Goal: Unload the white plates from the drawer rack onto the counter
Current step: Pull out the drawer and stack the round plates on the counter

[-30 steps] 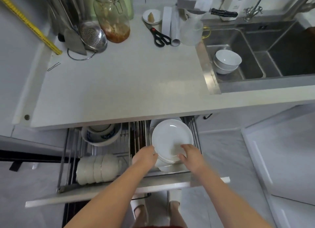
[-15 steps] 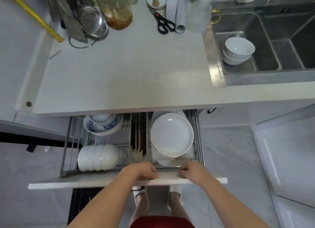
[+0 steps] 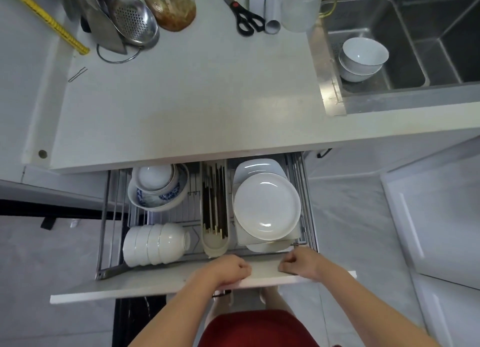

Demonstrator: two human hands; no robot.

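Observation:
A round white plate [image 3: 267, 206] lies on top of a stack of white dishes in the right part of the wire drawer rack [image 3: 104, 224]. Squarish white plates [image 3: 257, 165] show behind and under it. My left hand [image 3: 228, 270] grips the top edge of the white drawer front [image 3: 145, 281], fingers curled over it. My right hand [image 3: 301, 263] grips the same edge further right, just below the plate stack. Neither hand touches a plate. The white counter [image 3: 187, 100] lies above the drawer.
In the rack sit a row of white bowls [image 3: 155, 244], a blue-patterned bowl stack [image 3: 158, 188] and a chopstick holder [image 3: 214, 211]. At the counter's back stand a strainer [image 3: 132, 19], jar [image 3: 171, 6], scissors [image 3: 246, 17] and jug [image 3: 301, 6]. Two bowls [image 3: 362, 58] rest in the sink on the right.
Both hands let go of the round plate and moved back to the drawer front's edge. The drawer now stands further out and the plate lies flat on the stack.

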